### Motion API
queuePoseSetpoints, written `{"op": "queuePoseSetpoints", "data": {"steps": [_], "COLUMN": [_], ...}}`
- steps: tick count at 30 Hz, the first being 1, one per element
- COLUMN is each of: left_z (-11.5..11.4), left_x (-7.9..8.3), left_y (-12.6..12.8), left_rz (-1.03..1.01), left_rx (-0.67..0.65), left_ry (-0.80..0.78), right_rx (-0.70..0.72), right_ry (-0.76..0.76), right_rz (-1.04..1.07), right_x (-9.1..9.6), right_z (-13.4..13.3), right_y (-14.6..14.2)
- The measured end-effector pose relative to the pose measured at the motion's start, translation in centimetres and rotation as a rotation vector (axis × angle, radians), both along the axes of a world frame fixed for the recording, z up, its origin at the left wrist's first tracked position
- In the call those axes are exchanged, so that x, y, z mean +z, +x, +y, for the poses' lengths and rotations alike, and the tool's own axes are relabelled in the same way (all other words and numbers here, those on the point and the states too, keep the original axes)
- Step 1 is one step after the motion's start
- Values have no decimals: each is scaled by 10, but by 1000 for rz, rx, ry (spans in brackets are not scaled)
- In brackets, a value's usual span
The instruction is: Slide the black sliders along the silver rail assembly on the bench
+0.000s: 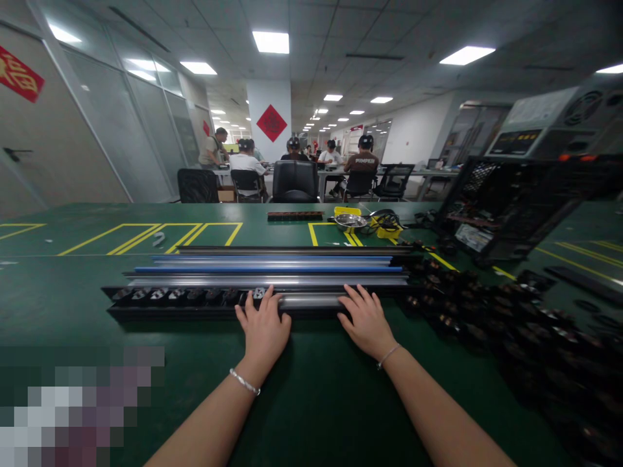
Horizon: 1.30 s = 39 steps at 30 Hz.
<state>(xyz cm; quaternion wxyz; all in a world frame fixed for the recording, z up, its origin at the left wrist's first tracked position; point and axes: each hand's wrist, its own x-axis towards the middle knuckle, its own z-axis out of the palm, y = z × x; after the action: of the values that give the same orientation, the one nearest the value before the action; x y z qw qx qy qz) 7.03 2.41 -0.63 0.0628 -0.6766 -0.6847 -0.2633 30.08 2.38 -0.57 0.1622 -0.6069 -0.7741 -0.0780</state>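
A long black channel (311, 305) lies crosswise on the green table in front of me. Its left half holds a row of several small dark parts with shiny faces (178, 295). My left hand (265, 331) rests on the channel at the right end of this row, fingers spread, beside a light-coloured part (259, 293). Farther right, my right hand (367, 324) lies over the same channel with its fingers stretched out. Bare silvery metal shows between the hands. What is under the fingertips is hidden. Just behind lie more long rails, one with blue edges (272, 268).
A heap of dark small parts (467, 305) spreads along the right side. Beyond it stands an opened computer case (491, 214). A metal bowl (350, 222) and yellow containers (387, 228) sit at the back near a short dark strip (294, 216). Several people sit farther off.
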Motion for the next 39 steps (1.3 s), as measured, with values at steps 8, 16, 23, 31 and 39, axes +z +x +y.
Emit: {"op": "queuePoseSetpoints", "data": {"steps": [8,16,23,31,39], "left_z": [-3,-7,-11,-12,-10], "left_x": [2,5,6,6,4], "left_y": [2,11,18,21,19], "left_rz": [32,26,21,30,108], "left_rx": [-20,-90,-169,-220,-255], "left_ry": [-4,-10,-25,-39,7], "right_rx": [-4,-8,-24,-10,-18], "right_ry": [6,-3,-17,-25,-35], "right_rz": [9,10,-22,-31,5], "right_x": [2,0,2,2,2], "right_z": [0,0,-1,-2,-2], "right_y": [-1,-1,-1,0,-1]}}
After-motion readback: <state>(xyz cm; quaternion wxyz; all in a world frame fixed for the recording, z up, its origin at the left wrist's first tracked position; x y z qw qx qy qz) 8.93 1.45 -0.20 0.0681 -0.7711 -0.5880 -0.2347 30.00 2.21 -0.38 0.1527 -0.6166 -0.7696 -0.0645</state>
